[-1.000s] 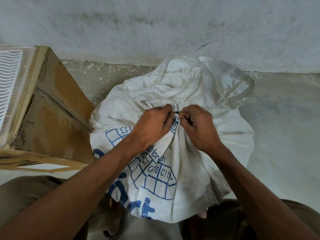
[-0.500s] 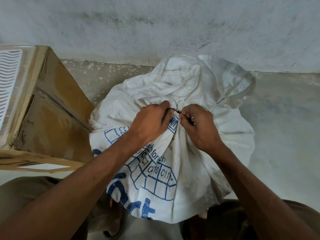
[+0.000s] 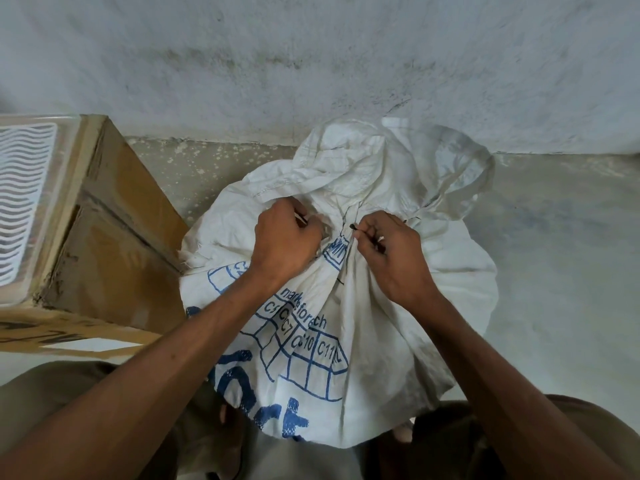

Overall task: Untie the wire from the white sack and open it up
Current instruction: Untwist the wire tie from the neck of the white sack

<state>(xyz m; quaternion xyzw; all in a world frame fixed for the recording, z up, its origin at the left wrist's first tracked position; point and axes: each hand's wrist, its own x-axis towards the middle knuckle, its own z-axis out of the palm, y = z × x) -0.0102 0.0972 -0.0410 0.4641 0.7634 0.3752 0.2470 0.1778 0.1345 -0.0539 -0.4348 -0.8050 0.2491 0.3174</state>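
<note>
A white woven sack [image 3: 363, 327] with blue print stands on the floor between my knees, its neck gathered and tied. A thin dark wire [image 3: 346, 223] wraps the bunched neck. My right hand [image 3: 391, 258] pinches one end of the wire between thumb and forefinger at the neck's right side. My left hand [image 3: 284, 244] is closed on the sack's fabric just left of the neck; its fingertips are hidden, so I cannot see whether they hold wire. The sack's loose top flops toward the wall.
A brown cardboard box [image 3: 114, 237] stands close on the left, touching the sack, with a white wavy-patterned panel [image 3: 20, 202] on top. A stained white wall [image 3: 311, 64] rises right behind the sack. Bare concrete floor [image 3: 561, 254] lies to the right.
My two hands have drawn apart: the left moved left along the neck, the right stays at the wire end. The gap between them now shows the gathered neck.
</note>
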